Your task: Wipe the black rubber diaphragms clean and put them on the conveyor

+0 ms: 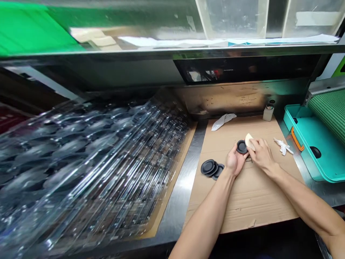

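My left hand (235,160) holds a small round black disc (242,146) with a raised rim, its face turned up. Pinched in my right hand (261,154) is a cream-coloured pad (249,141), like a sponge puff, right beside the disc's edge; whether the two touch I cannot tell. Several similar black discs (208,167) lie overlapped on the cardboard sheet (256,201), left of my left hand. A thin dark strip on the cardboard shows partly under my hands.
Stacked clear plastic trays (113,172) with dark round parts fill the left. A teal bin (326,158) with an orange handle stands at right beside a green conveyor belt (330,108). A small bottle (268,112), white cloth (223,121) and crumpled white piece (283,146) lie around. A metal shelf (161,52) crosses overhead.
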Available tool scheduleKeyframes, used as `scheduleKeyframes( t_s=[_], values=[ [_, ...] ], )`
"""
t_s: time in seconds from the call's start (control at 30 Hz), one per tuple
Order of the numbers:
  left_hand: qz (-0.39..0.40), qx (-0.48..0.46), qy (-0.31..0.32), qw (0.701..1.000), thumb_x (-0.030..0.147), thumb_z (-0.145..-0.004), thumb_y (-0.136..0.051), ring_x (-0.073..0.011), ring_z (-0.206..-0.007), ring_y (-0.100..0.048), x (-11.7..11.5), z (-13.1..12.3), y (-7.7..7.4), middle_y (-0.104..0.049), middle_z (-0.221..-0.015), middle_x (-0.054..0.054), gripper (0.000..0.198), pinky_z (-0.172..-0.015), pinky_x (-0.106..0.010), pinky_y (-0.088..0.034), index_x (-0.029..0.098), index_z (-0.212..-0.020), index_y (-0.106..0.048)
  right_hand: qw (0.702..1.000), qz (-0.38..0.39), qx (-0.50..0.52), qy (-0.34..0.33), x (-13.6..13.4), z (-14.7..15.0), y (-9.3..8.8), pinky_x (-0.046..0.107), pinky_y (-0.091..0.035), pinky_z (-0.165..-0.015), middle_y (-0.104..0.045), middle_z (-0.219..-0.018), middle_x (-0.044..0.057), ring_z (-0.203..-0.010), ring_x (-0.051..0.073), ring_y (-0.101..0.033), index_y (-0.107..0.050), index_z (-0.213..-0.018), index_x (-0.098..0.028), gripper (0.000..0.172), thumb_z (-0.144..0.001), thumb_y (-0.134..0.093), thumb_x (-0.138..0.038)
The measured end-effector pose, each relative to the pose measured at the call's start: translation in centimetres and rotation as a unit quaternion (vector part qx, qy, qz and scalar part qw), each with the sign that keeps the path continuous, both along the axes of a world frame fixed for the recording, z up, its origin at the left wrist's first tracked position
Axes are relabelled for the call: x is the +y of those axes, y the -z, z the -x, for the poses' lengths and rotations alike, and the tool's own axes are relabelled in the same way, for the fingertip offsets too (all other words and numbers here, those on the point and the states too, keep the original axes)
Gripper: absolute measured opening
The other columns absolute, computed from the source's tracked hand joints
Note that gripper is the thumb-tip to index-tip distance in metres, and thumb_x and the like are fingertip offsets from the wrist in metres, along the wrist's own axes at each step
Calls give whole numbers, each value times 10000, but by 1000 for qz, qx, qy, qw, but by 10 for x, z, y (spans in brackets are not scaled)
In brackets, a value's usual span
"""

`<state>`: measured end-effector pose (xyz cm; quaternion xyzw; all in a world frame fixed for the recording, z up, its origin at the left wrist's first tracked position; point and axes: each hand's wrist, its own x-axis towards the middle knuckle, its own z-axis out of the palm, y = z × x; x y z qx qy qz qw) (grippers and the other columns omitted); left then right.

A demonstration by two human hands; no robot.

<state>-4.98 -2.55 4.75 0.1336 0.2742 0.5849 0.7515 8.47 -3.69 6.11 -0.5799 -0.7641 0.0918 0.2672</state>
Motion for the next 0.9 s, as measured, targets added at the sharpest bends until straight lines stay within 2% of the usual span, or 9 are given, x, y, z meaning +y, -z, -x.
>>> scheduleKeyframes(
  t_s=[0.07, 0.13, 0.23, 0.33, 0.43, 0.53, 0.63, 0.77, 0.9],
  values=[
    [-6, 3, -8, 1000, 321, -1078, -363, -246, -1295, -624, 1, -2, 1, -731, -1252, -134, 386, -1118, -418, -503, 142, -1132, -702, 997, 7, 73, -3, 6, -12, -2, 384, -464, -1030, -611, -1272, 164, -1169, 274, -570, -587, -1386, -155, 511, -898, -644, -298],
    [-13, 9, 2, 1000, 341, -1084, -359, -257, -1288, -628, 1, -3, 3, -725, -1258, -148, 405, -1116, -429, -502, 128, -1124, -701, 991, 43, 118, -40, 8, -19, -5, 367, -475, -1010, -649, -1249, 133, -1147, 258, -605, -596, -1369, -172, 560, -837, -709, -306],
    [-23, 14, 18, 999, 358, -1077, -387, -273, -1267, -641, -1, -5, 6, -718, -1265, -161, 398, -1129, -442, -489, 118, -1124, -702, 978, 102, 160, -83, 3, -18, -9, 324, -486, -935, -725, -1163, 73, -1054, 221, -662, -657, -1282, -208, 401, -903, -642, -338],
    [-19, 24, 20, 999, 346, -1067, -413, -278, -1251, -650, -3, -7, 8, -726, -1242, -164, 383, -1141, -443, -478, 112, -1101, -715, 972, 125, 176, -95, 2, -15, -13, 272, -481, -826, -763, -1022, 25, -917, 185, -690, -718, -1112, -218, 247, -956, -551, -311],
    [-20, 37, 17, 999, 330, -1070, -410, -275, -1245, -655, -4, -8, 8, -732, -1226, -168, 380, -1138, -450, -481, 108, -1090, -718, 978, 129, 144, -71, 6, -17, -14, 255, -471, -775, -770, -971, 20, -875, 184, -696, -734, -1037, -219, 206, -940, -565, -287],
    [-14, 48, 12, 999, 317, -1072, -419, -266, -1235, -663, -3, -10, 10, -739, -1215, -156, 363, -1126, -449, -494, 113, -1095, -718, 991, 87, 105, 3, 8, -16, -13, 263, -472, -800, -770, -1054, 54, -937, 201, -704, -699, -1155, -212, 263, -983, -517, -293],
    [-1, 42, 11, 999, 322, -1075, -405, -263, -1251, -657, -2, -11, 11, -739, -1219, -165, 384, -1122, -429, -504, 108, -1119, -720, 997, 79, 23, -5, 5, -6, -11, 269, -471, -822, -755, -1110, 77, -978, 217, -701, -645, -1220, -218, 280, -1025, -477, -328],
    [14, 31, 2, 999, 312, -1080, -380, -251, -1247, -662, -2, -10, 12, -744, -1219, -158, 394, -1102, -421, -525, 116, -1179, -707, 991, 87, -81, 53, 2, 12, -9, 297, -472, -791, -716, -1178, 137, -982, 246, -693, -604, -1233, -198, 376, -1090, -301, -369],
    [5, 36, 12, 999, 318, -1079, -403, -247, -1248, -665, -3, -11, 12, -744, -1223, -156, 383, -1100, -394, -523, 114, -1169, -714, 988, 96, -107, 55, 2, 18, -9, 304, -474, -779, -694, -1213, 152, -983, 246, -688, -569, -1265, -189, 380, -1095, -272, -354]
  ],
)
